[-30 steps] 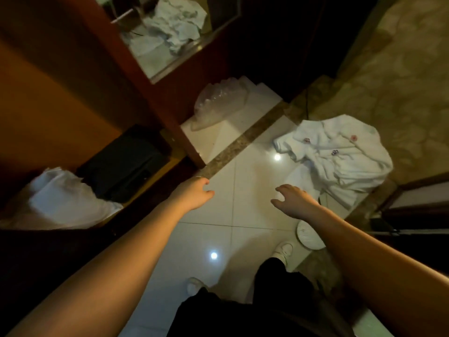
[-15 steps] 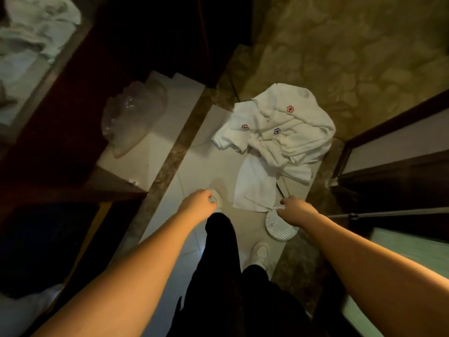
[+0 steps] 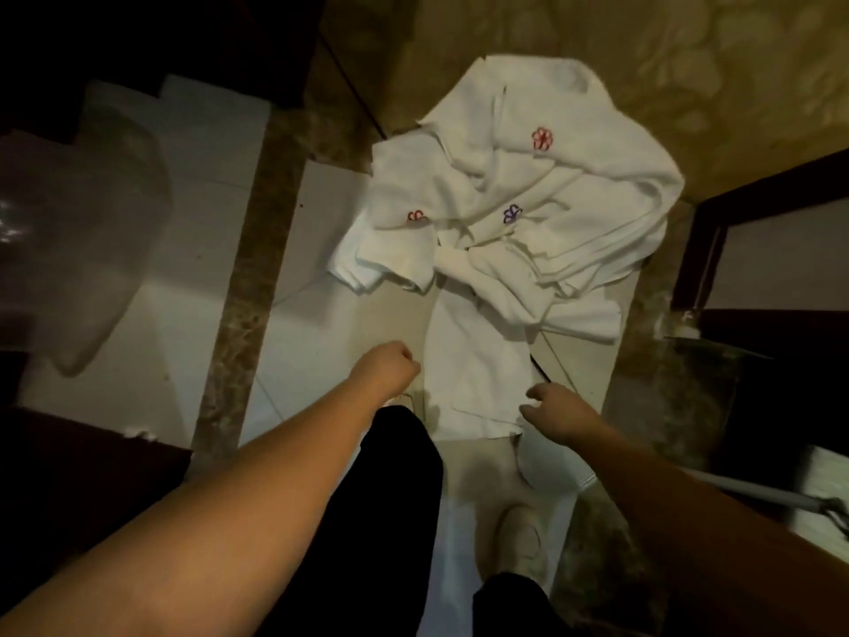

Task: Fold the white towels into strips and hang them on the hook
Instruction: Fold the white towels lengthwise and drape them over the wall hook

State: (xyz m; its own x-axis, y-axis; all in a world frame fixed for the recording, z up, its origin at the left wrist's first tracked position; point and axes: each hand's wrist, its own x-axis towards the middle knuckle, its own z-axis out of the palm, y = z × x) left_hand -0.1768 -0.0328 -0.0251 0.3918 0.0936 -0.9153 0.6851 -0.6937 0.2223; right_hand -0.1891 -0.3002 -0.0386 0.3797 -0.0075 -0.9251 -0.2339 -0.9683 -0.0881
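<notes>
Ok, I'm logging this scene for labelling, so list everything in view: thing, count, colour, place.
heap of white towels with small embroidered flowers: several, exact count unclear, white, on the floor ahead
clear crumpled plastic bag: one, see-through, on the floor at left
pale glossy floor tiles: many, off-white, underfoot
brown marble border strip: one, brown, between the tiles
round white ribbed object: one, white, on the floor under the right hand
light shoe: one, cream, low centre
black trouser legs: two, black, bottom centre
left hand: fist, near the towel edge
right hand: fingers curled, at the nearest towel's corner
</notes>
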